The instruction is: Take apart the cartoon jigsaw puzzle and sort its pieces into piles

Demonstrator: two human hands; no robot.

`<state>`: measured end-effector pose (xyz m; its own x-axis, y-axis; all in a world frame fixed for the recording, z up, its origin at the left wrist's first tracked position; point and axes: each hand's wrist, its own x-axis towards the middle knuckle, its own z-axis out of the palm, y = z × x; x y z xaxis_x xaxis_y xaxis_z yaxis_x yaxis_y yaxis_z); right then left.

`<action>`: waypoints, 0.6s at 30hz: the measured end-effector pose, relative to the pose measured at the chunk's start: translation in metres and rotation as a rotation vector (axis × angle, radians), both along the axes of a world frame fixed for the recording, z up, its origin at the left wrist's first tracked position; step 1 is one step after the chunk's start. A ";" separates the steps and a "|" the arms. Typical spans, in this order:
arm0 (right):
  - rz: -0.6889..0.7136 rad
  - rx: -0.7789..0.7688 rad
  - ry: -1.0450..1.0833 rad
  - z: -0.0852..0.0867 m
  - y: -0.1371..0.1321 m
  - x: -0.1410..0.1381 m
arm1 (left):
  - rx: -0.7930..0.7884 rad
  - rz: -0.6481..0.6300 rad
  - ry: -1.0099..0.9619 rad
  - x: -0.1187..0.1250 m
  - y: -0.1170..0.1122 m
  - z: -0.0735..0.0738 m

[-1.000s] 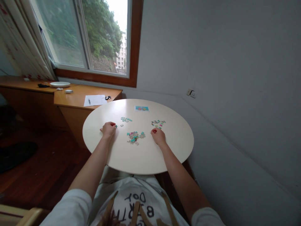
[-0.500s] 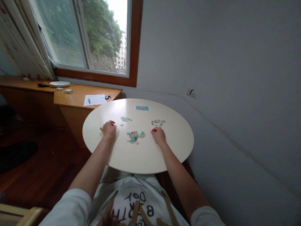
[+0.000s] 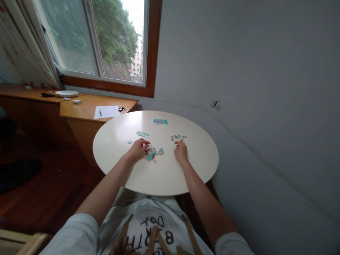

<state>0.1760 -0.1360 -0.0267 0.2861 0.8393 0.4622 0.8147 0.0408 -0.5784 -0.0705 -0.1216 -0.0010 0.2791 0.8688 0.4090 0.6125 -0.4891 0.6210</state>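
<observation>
Since the earlier frames the left hand [image 3: 138,149] has slid rightward across the counter, away from the single teal jigsaw piece [image 3: 129,142] it had been resting beside, and the right hand [image 3: 181,153] has crept a little forward; the left hand now lies palm down with its fingers curled over the left edge of the middle clump of teal, pink and tan jigsaw pieces [image 3: 156,153], touching it, though whether a piece is pinched under the fingers cannot be told; the right hand rests just right of that clump with its fingertips stretched to the near edge of the smaller scatter of multicoloured jigsaw pieces [image 3: 179,137], and its grip cannot be told either; both wrists sit low on the surface, which seems to steady the fingers for such small flat pieces; the pieces lie in separate groups, probably sorted by colour, with a little teal cluster [image 3: 142,134] farther back on the left and a small printed picture card [image 3: 159,121] near the far rim, where it can be glanced at; all of this sits on the round cream-white counter [image 3: 159,179], smooth and slightly glossy; beside it stands a light wooden desk [image 3: 79,110] bearing a white sheet of paper [image 3: 106,112], a bunch of keys [image 3: 121,109] and a white plate [image 3: 67,93], under a brown-framed window [image 3: 152,49] showing trees; the walls are plain grey, with a white wall socket [image 3: 217,105], and the floor is dark reddish wood.
</observation>
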 end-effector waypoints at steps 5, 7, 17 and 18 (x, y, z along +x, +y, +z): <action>0.018 0.069 0.047 -0.001 0.002 0.000 | -0.007 -0.117 0.168 0.004 0.003 -0.009; 0.025 0.073 0.054 -0.001 0.002 0.000 | 0.001 -0.128 0.197 0.006 0.004 -0.011; 0.048 0.130 0.098 -0.006 0.005 0.002 | -0.050 -0.115 0.112 0.009 0.000 -0.006; 0.049 0.126 0.102 -0.006 0.005 0.002 | -0.061 -0.106 0.098 0.009 0.000 -0.005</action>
<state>0.1779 -0.1310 -0.0327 0.2970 0.7905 0.5356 0.7476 0.1565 -0.6455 -0.0620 -0.1220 -0.0058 0.4064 0.8548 0.3227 0.6185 -0.5173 0.5916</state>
